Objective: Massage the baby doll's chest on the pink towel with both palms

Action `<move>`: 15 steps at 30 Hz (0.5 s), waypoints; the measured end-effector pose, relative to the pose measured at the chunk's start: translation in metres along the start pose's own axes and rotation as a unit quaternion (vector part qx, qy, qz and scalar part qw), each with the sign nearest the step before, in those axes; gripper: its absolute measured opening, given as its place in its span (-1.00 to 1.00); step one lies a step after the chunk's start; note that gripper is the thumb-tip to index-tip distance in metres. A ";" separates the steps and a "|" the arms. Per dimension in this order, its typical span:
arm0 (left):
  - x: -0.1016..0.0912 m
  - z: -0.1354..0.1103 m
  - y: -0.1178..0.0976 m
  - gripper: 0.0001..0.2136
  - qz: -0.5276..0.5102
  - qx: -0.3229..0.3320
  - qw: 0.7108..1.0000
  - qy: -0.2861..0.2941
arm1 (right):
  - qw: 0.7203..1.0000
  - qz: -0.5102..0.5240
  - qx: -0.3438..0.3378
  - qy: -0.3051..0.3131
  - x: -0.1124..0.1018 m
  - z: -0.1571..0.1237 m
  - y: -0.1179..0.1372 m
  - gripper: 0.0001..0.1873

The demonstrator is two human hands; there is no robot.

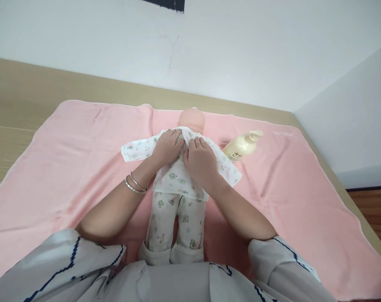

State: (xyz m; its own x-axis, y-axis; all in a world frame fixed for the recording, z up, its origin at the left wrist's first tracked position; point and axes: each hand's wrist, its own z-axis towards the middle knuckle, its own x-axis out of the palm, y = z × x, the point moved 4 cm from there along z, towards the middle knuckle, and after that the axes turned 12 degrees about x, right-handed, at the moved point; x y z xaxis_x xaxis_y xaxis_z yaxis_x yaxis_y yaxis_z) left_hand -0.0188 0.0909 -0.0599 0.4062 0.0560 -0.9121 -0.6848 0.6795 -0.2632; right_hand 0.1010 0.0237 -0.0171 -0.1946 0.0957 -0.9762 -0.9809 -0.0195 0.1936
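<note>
A baby doll (192,118) lies on its back on a pink towel (83,142), head away from me. It wears a white printed top (178,174) and matching trousers (171,218). My left hand (167,147) rests on the doll's chest at the left side of the collar, fingers curled into the fabric. My right hand (200,161) lies beside it on the right side of the chest, fingers bent and pressing the top's front edge. Two silver bangles (134,184) circle my left wrist.
A cream pump bottle (242,147) lies on its side on the towel just right of the doll's shoulder. The towel covers a wooden tabletop (17,96) that stands against a white wall. The table's right edge drops to a wooden floor (374,214).
</note>
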 end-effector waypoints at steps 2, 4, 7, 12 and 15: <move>0.001 0.000 0.001 -0.59 -0.014 -0.027 0.999 -0.017 | 0.999 0.029 0.008 0.017 0.000 0.008 -0.005 -0.37; 0.000 -0.001 -0.002 -0.57 -0.017 -0.047 0.998 -0.032 | 0.998 0.052 0.025 0.037 0.000 0.019 -0.013 -0.37; -0.006 -0.004 -0.011 -0.56 -0.017 -0.068 0.997 -0.042 | 0.995 0.069 0.052 0.050 0.001 0.034 -0.028 -0.34; -0.018 -0.007 -0.033 -0.57 -0.044 -0.061 0.997 -0.015 | 0.995 0.066 0.053 0.048 0.006 0.041 -0.035 -0.32; -0.017 -0.005 -0.032 -0.56 -0.065 -0.045 0.997 -0.016 | 0.997 0.036 0.050 0.043 0.006 0.037 -0.031 -0.33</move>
State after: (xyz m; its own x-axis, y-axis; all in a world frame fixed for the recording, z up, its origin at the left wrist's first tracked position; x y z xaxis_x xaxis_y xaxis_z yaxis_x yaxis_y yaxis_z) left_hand -0.0072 0.0648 -0.0379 0.5134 -0.0030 -0.8582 -0.6764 0.6140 -0.4068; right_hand 0.1302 0.0618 -0.0258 -0.2679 0.0111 -0.9634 -0.9604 0.0760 0.2680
